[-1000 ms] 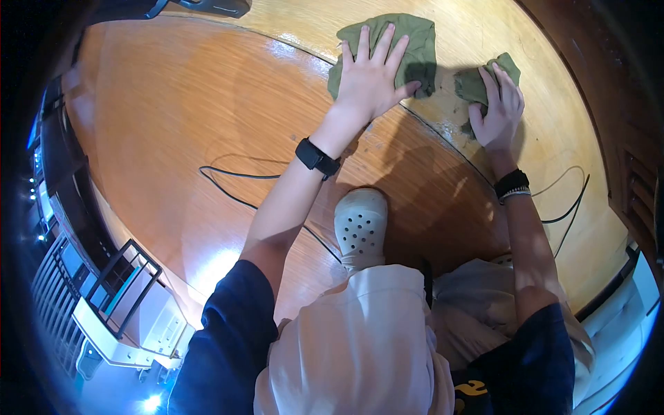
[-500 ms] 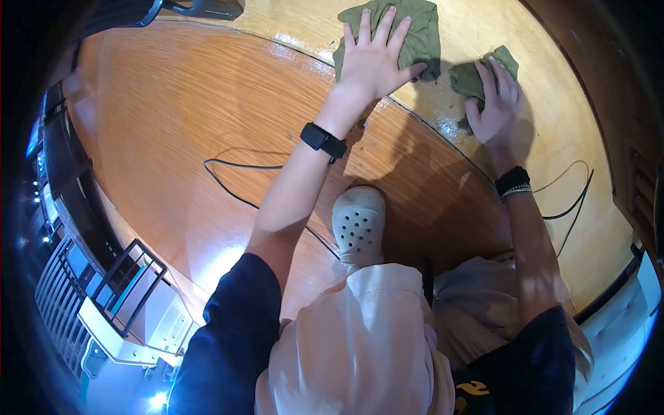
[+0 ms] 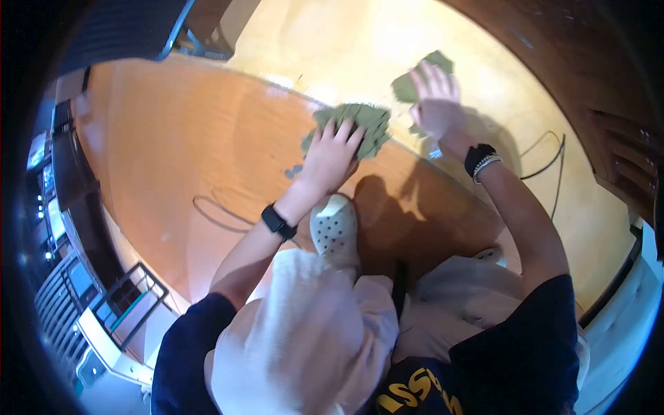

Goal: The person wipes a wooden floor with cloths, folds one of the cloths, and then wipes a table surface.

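A bunched green cloth (image 3: 370, 124) lies across the seam between the orange-brown floor (image 3: 173, 131) and the pale yellow floor (image 3: 332, 41). My left hand (image 3: 332, 155) grips its near edge with curled fingers. On the yellow floor, my right hand (image 3: 439, 104) is on a second green cloth (image 3: 408, 88), its fingers bent over the fabric and slightly blurred. A black watch (image 3: 279, 221) is on my left wrist, and a black band (image 3: 480, 158) with a light bracelet is on the right.
A thin cable (image 3: 214, 211) loops on the orange floor at left, and another (image 3: 559, 166) lies at right. My pale clog (image 3: 333, 225) stands below my left hand. Dark furniture (image 3: 622, 138) borders the right; a black object (image 3: 131, 34) is at upper left.
My left hand has drawn its cloth toward me and curled its fingers, which were spread flat. My right hand and its cloth have shifted left. The view has moved too.
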